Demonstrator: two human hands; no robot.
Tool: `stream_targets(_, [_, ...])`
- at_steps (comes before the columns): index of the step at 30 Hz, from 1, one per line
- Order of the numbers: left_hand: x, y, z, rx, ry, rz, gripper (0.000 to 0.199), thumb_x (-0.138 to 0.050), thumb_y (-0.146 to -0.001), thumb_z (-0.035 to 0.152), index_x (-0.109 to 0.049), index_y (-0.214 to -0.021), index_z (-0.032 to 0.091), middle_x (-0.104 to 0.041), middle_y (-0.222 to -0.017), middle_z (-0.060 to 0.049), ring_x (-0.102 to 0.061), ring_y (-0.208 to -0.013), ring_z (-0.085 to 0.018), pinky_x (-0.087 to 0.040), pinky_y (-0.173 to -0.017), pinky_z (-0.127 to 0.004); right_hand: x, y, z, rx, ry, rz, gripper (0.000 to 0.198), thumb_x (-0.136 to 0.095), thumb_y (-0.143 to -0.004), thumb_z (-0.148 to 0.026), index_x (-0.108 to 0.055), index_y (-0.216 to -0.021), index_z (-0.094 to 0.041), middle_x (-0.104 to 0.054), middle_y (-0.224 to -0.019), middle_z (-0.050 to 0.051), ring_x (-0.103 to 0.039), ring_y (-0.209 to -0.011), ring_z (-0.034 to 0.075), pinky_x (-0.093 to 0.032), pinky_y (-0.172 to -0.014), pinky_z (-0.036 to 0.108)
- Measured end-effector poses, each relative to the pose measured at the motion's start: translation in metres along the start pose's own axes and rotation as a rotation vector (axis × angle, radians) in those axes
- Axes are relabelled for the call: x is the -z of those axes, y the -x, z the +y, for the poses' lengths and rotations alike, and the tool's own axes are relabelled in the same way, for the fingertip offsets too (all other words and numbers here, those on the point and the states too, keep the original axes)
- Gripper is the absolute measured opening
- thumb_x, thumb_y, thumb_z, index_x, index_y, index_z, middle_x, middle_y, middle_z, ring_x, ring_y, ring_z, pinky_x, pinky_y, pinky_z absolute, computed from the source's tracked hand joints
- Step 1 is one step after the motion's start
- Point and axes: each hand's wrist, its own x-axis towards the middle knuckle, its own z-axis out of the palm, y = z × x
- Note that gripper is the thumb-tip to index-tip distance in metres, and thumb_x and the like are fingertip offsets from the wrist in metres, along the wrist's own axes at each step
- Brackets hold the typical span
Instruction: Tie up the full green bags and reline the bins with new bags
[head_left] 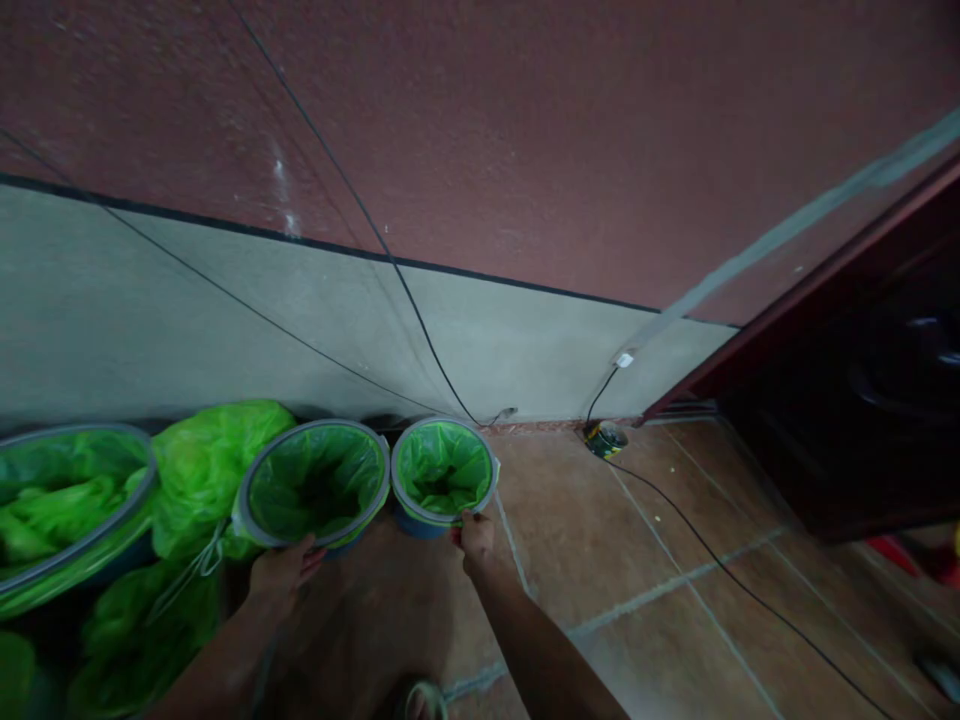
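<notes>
Two small round bins stood side by side on the tiled floor [600, 560] against the foot of the wall [480, 340]. Each bin had a grey rim and a bright green liner bag. The left hand [281, 570] gripped the near rim of the left bin [315, 483], fingers curled over it. The right hand [476, 535] pinched the near rim of the right bin [444, 470]. A larger lined bin [67, 510] and a loose green bag [210, 460] lay further left. A black cable [720, 570] crossed the floor.
</notes>
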Motion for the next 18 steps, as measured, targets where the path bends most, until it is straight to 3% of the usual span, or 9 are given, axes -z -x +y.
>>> stream_targets(11, [0.004,0.005,0.002,-0.008,0.008,-0.039,0.014,-0.064,-0.080,0.003,-0.056,-0.078,0.015,-0.066,-0.071,-0.001,-0.066,-0.056,-0.012,-0.057,-0.058,-0.024,0.011,0.020,-0.001,-0.113,-0.050,-0.195,0.027,-0.053,-0.096,-0.042,-0.052,-0.081,-0.019,-0.060,-0.060,-0.001,-0.057,-0.047,0.009,-0.053,-0.051,0.020])
stream_targets(14, [0.010,0.011,0.004,0.029,-0.100,-0.063,0.012,-0.070,-0.078,0.015,-0.057,-0.078,0.015,-0.065,-0.066,-0.002,-0.065,-0.056,-0.016,-0.057,-0.056,-0.028,0.016,0.037,-0.001,-0.149,-0.016,-0.228,0.025,-0.047,-0.098,-0.040,-0.052,-0.085,-0.019,-0.059,-0.060,0.000,-0.058,-0.048,0.011,-0.051,-0.050,0.020])
stream_targets(18, [0.029,0.034,0.006,0.095,-0.354,-0.126,0.030,-0.083,-0.063,0.032,-0.061,-0.077,0.017,-0.064,-0.059,-0.002,-0.063,-0.051,-0.022,-0.053,-0.049,-0.034,0.023,0.063,-0.006,-0.157,0.073,-0.333,0.019,-0.047,-0.097,-0.030,-0.052,-0.084,-0.018,-0.061,-0.062,0.003,-0.058,-0.048,0.012,-0.048,-0.046,0.020])
